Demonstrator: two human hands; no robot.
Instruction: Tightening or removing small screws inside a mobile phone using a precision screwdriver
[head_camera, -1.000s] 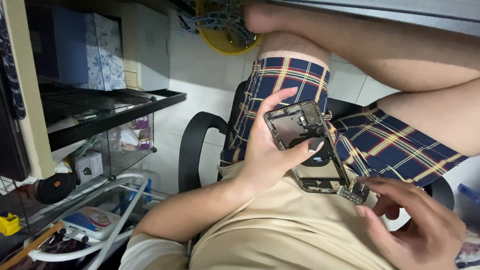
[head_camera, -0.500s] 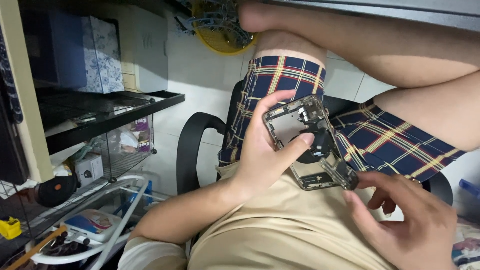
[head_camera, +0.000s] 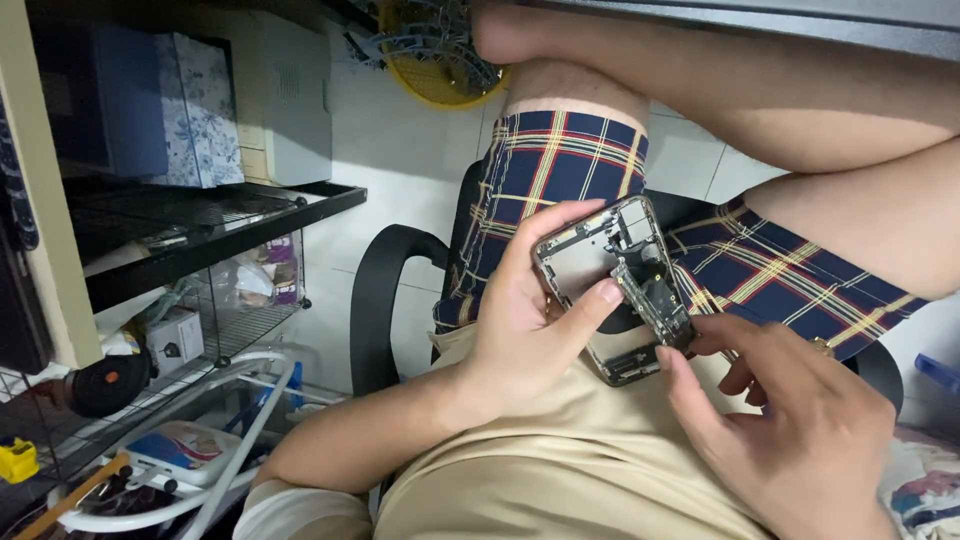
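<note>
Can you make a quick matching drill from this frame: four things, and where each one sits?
Things:
1. left hand
2. right hand
3. yellow basket
4. floral box

Places:
A. on the black shelf at left
B. on the floor at top, by the foot
C. cradling the opened phone frame from behind, thumb across it
D. at the frame's lower right edge, fingers pinching a dark part

Pairs: 1-C, 2-D, 3-B, 4-A

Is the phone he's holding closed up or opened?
Opened. The phone in the left hand shows its bare inner frame and parts; the right hand touches them.
</note>
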